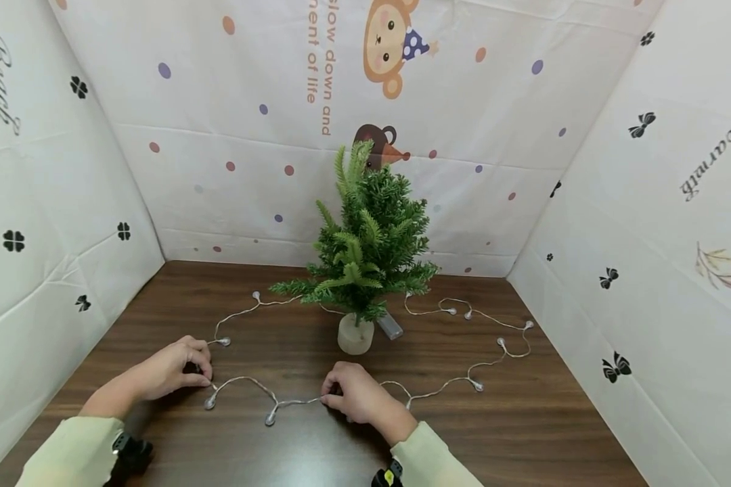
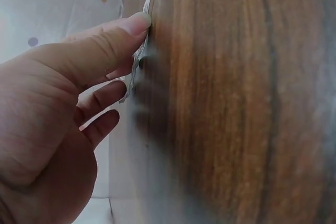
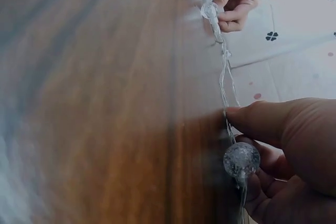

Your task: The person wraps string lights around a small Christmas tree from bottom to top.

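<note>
A string of lights (image 1: 292,402) with clear round bulbs lies in a wide loop on the table. My left hand (image 1: 179,368) pinches its wire at the left side of the loop, thumb against fingers, as the left wrist view shows with the wire (image 2: 142,51) between them. Near the front middle, my right hand (image 1: 356,392) pinches another stretch of the wire. A clear bulb (image 3: 241,159) sits right by its fingers in the right wrist view. Between the hands, two bulbs rest on the wood. A small green artificial tree (image 1: 371,237) stands upright behind the hands.
The tree's pale round base (image 1: 356,333) rests on the dark wooden table (image 1: 463,433). Beside it lies a grey box (image 1: 390,326), partly under the branches. More bulbs (image 1: 477,385) spread to the right. Printed white cloth walls (image 1: 219,101) enclose the back and sides.
</note>
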`<state>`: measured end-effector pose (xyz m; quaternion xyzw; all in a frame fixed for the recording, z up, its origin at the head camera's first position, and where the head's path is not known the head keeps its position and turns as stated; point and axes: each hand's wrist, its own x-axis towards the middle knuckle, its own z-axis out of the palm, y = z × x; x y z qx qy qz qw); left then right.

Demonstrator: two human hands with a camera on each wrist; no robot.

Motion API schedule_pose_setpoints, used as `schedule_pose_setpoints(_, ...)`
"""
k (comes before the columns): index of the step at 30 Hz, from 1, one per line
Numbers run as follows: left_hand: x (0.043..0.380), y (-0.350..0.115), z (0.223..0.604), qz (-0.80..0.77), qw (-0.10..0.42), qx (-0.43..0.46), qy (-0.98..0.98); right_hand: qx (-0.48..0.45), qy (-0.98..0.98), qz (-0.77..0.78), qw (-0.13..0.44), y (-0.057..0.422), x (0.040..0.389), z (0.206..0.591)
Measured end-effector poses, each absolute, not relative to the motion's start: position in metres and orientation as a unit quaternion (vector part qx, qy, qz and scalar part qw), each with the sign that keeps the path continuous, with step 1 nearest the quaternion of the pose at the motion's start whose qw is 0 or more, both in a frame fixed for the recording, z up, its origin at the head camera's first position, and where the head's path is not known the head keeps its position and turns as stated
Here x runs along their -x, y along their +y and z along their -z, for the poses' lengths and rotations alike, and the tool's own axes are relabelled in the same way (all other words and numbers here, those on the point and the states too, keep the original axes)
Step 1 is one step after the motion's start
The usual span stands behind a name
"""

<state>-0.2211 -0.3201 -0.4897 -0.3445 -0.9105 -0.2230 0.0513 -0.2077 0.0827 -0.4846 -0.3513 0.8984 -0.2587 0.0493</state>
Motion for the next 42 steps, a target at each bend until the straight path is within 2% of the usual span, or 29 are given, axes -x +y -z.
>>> schedule_pose_setpoints(4, 0.219, -0.319, 0.49, 0.209, 0.06, 0.34, -0.915, 0.362, 0.898, 0.243, 0.054, 0.084, 0.208, 0.483)
schedule_pose_setpoints(8, 0.217, -0.318, 0.49, 0.208, 0.058, 0.33, -0.919, 0.341, 0.89, 0.283, 0.105, 0.09, 0.21, 0.48)
schedule_pose_setpoints(12, 0.219, -0.317, 0.486, 0.252, 0.028, 0.319, -0.913, 0.303, 0.87, 0.363, 0.141, 0.102, 0.214, 0.478)
schedule_pose_setpoints(17, 0.224, -0.311, 0.482, 0.288, -0.013, 0.303, -0.908, 0.274, 0.855, 0.416, 0.147, 0.124, 0.22, 0.476)
schedule_pose_setpoints(25, 0.232, -0.299, 0.476, 0.277, 0.066, 0.36, -0.888, 0.31, 0.868, 0.375, 0.099, 0.166, 0.227, 0.458)
schedule_pose_setpoints(31, 0.24, -0.285, 0.468, 0.322, 0.099, 0.352, -0.873, 0.305, 0.858, 0.403, 0.091, 0.201, 0.226, 0.434)
schedule_pose_setpoints(38, 0.245, -0.273, 0.462, 0.339, 0.151, 0.333, -0.867, 0.346, 0.837, 0.422, 0.036, 0.237, 0.225, 0.408)
schedule_pose_setpoints(42, 0.249, -0.269, 0.459, 0.335, 0.16, 0.321, -0.871, 0.351, 0.831, 0.432, 0.015, 0.252, 0.223, 0.395)
